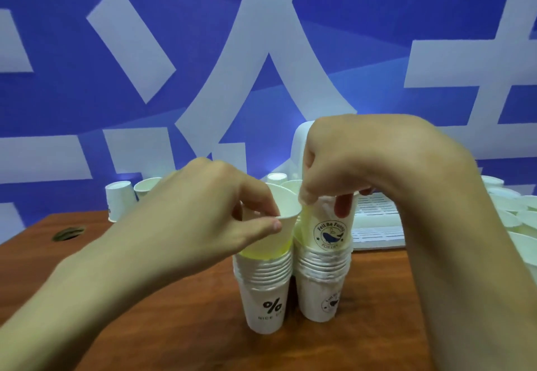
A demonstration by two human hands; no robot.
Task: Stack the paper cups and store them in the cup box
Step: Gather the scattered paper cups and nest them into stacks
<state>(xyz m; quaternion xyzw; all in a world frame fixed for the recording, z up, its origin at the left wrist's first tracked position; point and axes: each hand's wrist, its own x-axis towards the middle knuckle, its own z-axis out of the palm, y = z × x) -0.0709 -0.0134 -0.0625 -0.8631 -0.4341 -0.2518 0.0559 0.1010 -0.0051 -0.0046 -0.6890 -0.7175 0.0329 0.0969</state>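
Two stacks of white paper cups stand side by side on the brown table. The left stack [263, 292] bears a "%" mark, and my left hand [203, 210] pinches the rim of a cup [286, 213] seated in its top. The right stack [321, 286] has a round whale logo, and my right hand [345, 161] grips from above the rim of the top cup [329, 232] sitting in it. The white cup box [377, 225] lies behind the stacks, partly hidden by my right arm.
Loose white cups [120, 199] stand at the back left, and several more [514, 213] lie heaped at the right edge. A dark cable hole [69, 232] is set in the table [174, 327] at left. A blue wall with white shapes rises behind.
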